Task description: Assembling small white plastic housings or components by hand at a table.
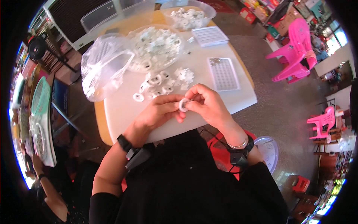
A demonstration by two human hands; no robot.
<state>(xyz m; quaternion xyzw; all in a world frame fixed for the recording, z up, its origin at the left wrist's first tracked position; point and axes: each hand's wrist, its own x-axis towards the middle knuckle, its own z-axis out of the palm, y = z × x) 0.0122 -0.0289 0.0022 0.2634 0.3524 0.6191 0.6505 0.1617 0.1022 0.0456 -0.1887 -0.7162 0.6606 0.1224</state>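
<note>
Both hands meet over the near part of the white tabletop (126,115), around a small white plastic ring (183,105). My left hand (158,111) pinches the ring from its left side. From the right, my right hand (210,106) has thumb and forefinger closed at the same ring; any smaller piece between those fingertips is hidden. Just beyond my hands lies a loose pile of white round plastic parts (156,83). Beside it is a heap of small whitish pieces (184,75). A shallow tray with a grid of compartments (225,74) lies to the right.
A large bowl of white parts (156,46) stands behind the pile, with a transparent plastic bag (106,71) at its left. Farther back are another slotted tray (210,36) and a second bowl (188,16). Pink chairs (296,48) stand right. A co-worker's arm (50,192) shows lower left.
</note>
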